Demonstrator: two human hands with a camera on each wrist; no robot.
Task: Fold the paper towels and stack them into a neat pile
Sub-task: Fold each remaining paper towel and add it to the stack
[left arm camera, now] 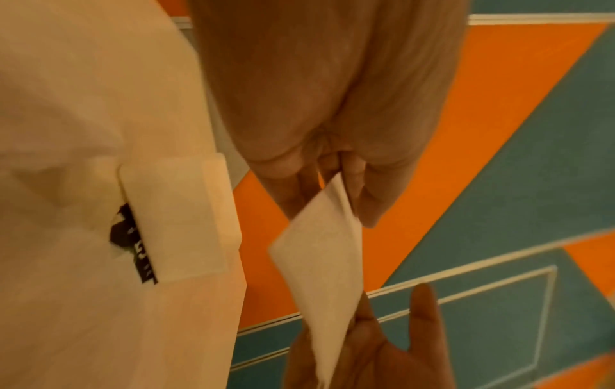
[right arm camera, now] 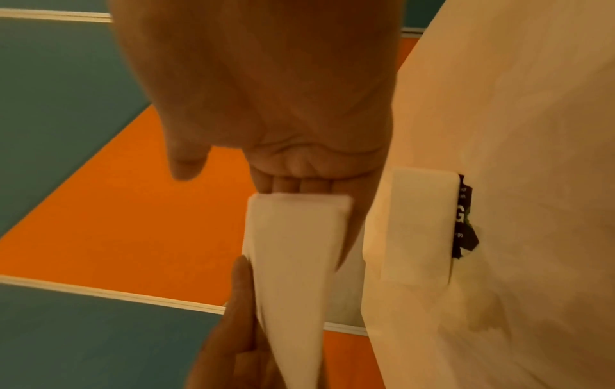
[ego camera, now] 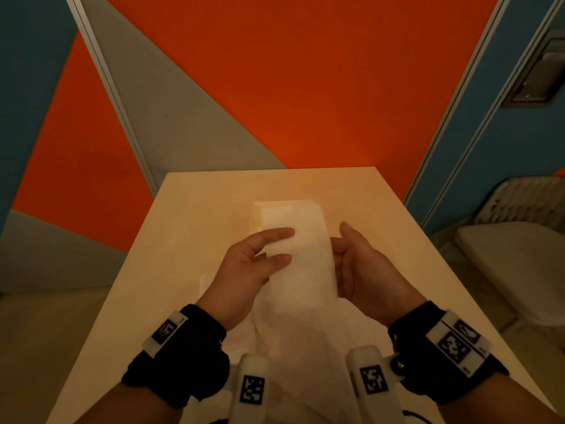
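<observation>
White towel (ego camera: 301, 264): held mid-frame, above the table (ego camera: 195, 228), for folding.
Left hand (ego camera: 244, 267): fingers pinch its edge.
Right hand (ego camera: 363, 270): fingers pinch the opposite edge.
Pile (ego camera: 287, 209): behind, awaiting it.

Little can be read. In the right wrist view a black printed label (right arm camera: 463, 218) shows at the right of the frame, tucked at the edge of a folded paper towel pile (right arm camera: 419, 223); on it stand a large white "G" and, lower, the small letters "go", the rest too small to tell. The left wrist view shows the same label (left arm camera: 133, 242) at centre left, blurred past reading. The wrist mounts (ego camera: 455, 344) carry square black-and-white coded markers without letters.
</observation>
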